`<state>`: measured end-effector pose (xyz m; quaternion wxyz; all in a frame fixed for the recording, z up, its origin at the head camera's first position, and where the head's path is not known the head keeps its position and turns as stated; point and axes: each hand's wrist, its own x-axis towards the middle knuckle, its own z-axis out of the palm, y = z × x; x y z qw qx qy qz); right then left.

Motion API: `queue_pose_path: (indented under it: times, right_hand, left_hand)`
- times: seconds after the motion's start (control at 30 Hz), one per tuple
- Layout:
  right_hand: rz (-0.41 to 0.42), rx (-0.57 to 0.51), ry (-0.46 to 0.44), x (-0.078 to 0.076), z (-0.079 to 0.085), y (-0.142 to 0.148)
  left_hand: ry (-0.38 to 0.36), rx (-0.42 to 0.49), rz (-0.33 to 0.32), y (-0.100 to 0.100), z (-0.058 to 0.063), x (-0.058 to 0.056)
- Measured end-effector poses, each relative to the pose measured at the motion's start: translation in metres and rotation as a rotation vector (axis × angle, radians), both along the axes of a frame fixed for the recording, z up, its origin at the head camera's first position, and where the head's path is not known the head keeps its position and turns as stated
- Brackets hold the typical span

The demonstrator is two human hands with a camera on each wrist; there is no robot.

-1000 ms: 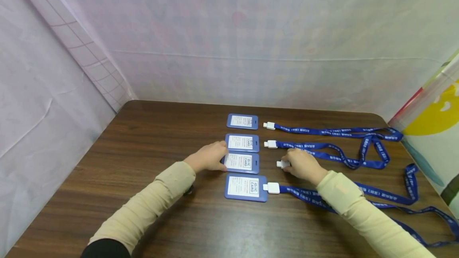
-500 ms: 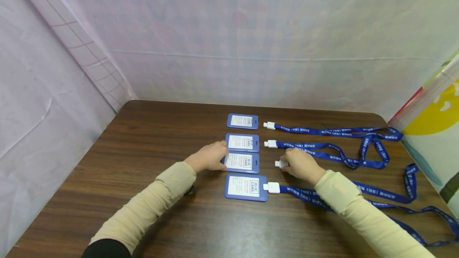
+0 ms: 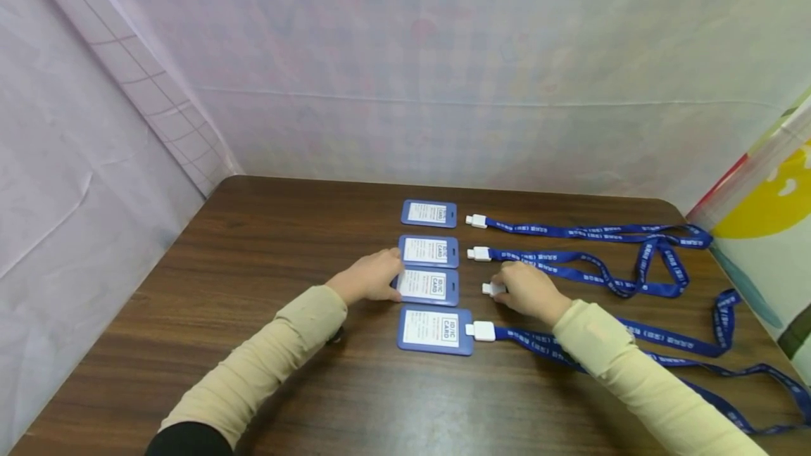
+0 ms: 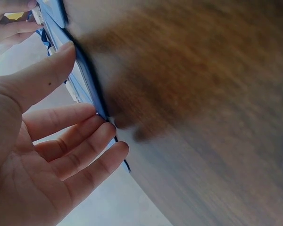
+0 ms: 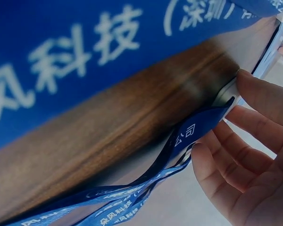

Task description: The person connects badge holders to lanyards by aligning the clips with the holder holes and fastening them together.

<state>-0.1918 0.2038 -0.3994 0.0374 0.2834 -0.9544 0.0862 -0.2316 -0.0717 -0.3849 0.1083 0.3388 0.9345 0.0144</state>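
Note:
My left hand grips the left end of the third blue ID card holder from the back, which lies flat on the table. In the left wrist view the thumb and index finger sit at its opposite long edges. Right of it, my right hand pinches the white plastic clip of a blue lanyard, its tip pointing at the slot in the holder. A short gap of table lies between clip and holder. White print runs along the strap, partly hidden by the right forearm.
Two card holders lie behind, each with a lanyard to its right. In front, the clip of another lanyard overlaps the slotted end of the nearest card holder. Curtains hang behind the brown table.
My right hand has slid a little to the left with the white clip, narrowing the gap to the card holder. The left hand and the holder stay in place.

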Motion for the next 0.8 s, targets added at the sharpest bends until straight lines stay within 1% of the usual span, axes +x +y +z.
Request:
queue_pose_path:
  times: [0.43,0.67,0.8]
  right_hand:
    - [-0.006,-0.013,-0.003,-0.001,-0.002,-0.005]
    - [-0.003,-0.003,-0.014,-0.002,-0.001,-0.009]
    - [-0.011,-0.003,-0.015,-0.002,-0.001,-0.011]
  left_hand:
    - [0.012,0.004,-0.01,0.0,-0.001,-0.001]
    - [0.027,0.015,-0.036,0.0,0.001,0.001]
    - [0.021,0.012,-0.029,0.0,0.001,0.001]
